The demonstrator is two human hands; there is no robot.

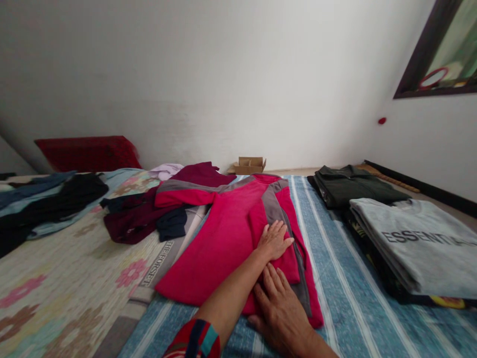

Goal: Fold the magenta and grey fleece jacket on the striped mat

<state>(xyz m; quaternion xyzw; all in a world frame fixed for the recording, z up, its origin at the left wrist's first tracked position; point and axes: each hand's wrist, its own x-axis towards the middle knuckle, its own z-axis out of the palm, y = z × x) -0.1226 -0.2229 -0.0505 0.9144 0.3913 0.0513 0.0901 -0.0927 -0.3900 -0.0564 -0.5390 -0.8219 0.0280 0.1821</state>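
A bright pink jacket [223, 238] with grey panels lies spread on the blue striped bedding. Its right-hand side is turned inward, with a sleeve along the body, while the other sleeve [186, 194] stretches out to the left. My left hand [275, 240] rests flat on the folded part, fingers extended. Just nearer to me, my right hand [279, 306] also presses flat on the jacket's lower part, partly over the bedding. Neither hand grips anything visible.
Folded clothes are stacked to the right: a grey printed shirt [421, 243] and a dark green garment [354, 184]. Loose maroon clothes [130, 219] and dark clothes [55, 204] lie left on the flowered sheet [85, 278]. A small cardboard box [250, 165] stands by the wall.
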